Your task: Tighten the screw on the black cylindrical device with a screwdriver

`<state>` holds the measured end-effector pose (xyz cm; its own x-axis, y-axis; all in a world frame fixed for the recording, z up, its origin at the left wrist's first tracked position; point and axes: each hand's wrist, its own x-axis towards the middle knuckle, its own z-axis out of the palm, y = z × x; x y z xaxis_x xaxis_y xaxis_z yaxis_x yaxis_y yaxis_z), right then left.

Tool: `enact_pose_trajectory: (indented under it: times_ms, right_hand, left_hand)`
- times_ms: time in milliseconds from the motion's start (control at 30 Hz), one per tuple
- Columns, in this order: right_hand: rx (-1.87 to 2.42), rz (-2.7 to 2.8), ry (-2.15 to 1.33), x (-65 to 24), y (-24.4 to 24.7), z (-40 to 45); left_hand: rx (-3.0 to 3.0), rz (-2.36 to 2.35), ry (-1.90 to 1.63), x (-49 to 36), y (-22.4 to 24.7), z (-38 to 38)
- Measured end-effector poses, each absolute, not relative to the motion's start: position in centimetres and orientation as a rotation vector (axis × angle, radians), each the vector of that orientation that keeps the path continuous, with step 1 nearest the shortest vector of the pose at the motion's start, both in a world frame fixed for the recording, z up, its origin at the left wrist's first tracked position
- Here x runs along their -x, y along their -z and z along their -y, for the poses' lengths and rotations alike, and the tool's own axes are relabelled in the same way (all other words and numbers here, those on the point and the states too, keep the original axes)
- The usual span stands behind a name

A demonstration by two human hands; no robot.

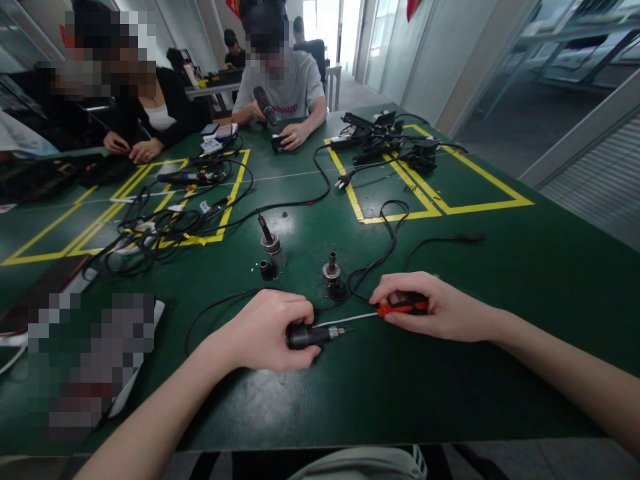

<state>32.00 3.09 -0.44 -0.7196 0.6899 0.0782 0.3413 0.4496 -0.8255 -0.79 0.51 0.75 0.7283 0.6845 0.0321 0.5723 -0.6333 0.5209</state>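
Observation:
My left hand [280, 328] is closed around a black cylindrical handpiece [309, 336] with a metal collar and a thin tip pointing right. In my right hand [430, 307] is a screwdriver [403, 307] with a red and black handle. Its shaft reaches left to the handpiece, and the blade end lies close to my left fingers; I cannot tell exactly where it touches. Just beyond stand a metal spindle part [331, 270] and a black ring [337, 290]. A taller metal shaft assembly [271, 243] stands upright behind, beside a small black cap [267, 269].
Tangled black cables [150, 227] lie at left over yellow tape lines. A heap of black adapters and cords [380, 140] sits at the back right. Across the green table [480, 400], a person holds a power drill [265, 105]; another person sits left. A loose cable [393, 247] runs beyond my hands.

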Motion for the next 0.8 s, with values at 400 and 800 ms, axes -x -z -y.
enact_pose_trajectory:
  times_ms: [400, 800]
  right_hand:
    - [0.809, 2.342, -1.127, -31.65, 0.43, -3.22]
    - [0.731, 2.399, -1.059, -31.63, 0.6, -3.18]
  left_hand:
    - [-2.449, -0.966, -0.289, 0.72, -0.91, -0.43]
    - [-2.424, -0.961, -0.313, 0.72, -0.74, -0.5]
